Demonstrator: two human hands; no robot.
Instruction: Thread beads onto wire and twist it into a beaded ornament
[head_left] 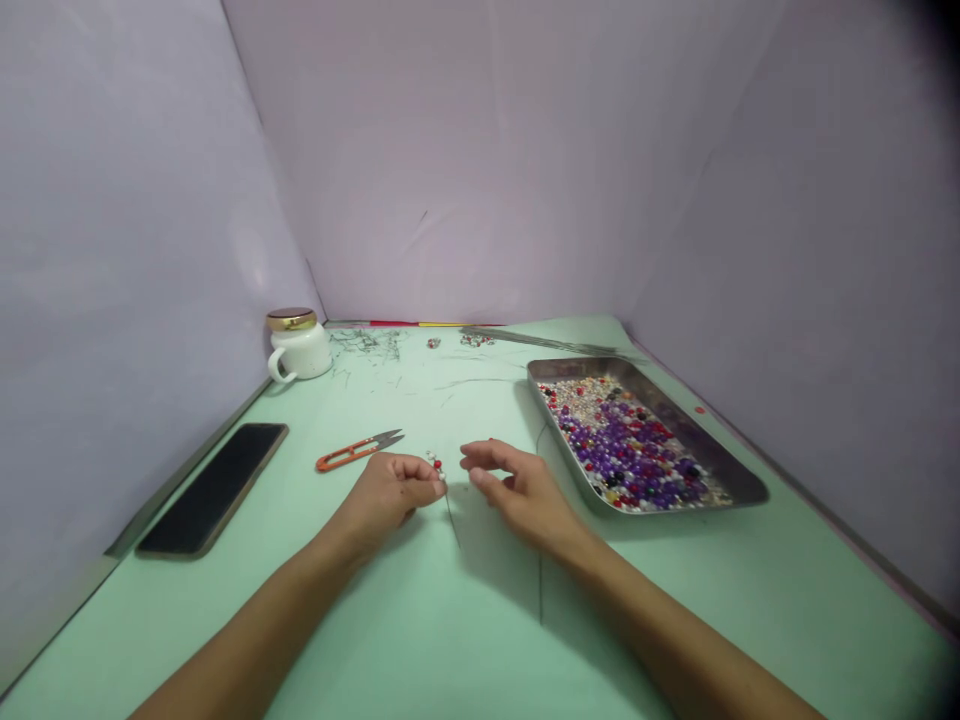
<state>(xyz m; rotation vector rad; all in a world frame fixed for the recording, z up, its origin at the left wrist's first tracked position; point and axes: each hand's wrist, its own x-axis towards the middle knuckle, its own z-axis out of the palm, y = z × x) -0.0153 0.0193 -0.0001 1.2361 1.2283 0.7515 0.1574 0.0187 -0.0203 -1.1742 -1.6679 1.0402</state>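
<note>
My left hand (401,490) pinches a short beaded wire (439,466) between thumb and forefinger. White and red beads cluster just above the fingertips, and a thin dark end of the wire hangs below them. To its right, my right hand (517,490) is held with thumb and fingers a little apart, facing the beads without touching them. A speck of red shows at the upper edge of its fingers; what it is I cannot make out. Orange-handled thread snips (349,456) lie on the table just beyond my left hand, blades pointing right.
A metal tray (720,465) of mixed beads (622,450), many purple, stands at the right. A phone (214,490) and a white mug with a gold lid (301,352) are at the left. Wire scraps (367,345), small beaded pieces (476,341) and long wires (555,343) lie at the back.
</note>
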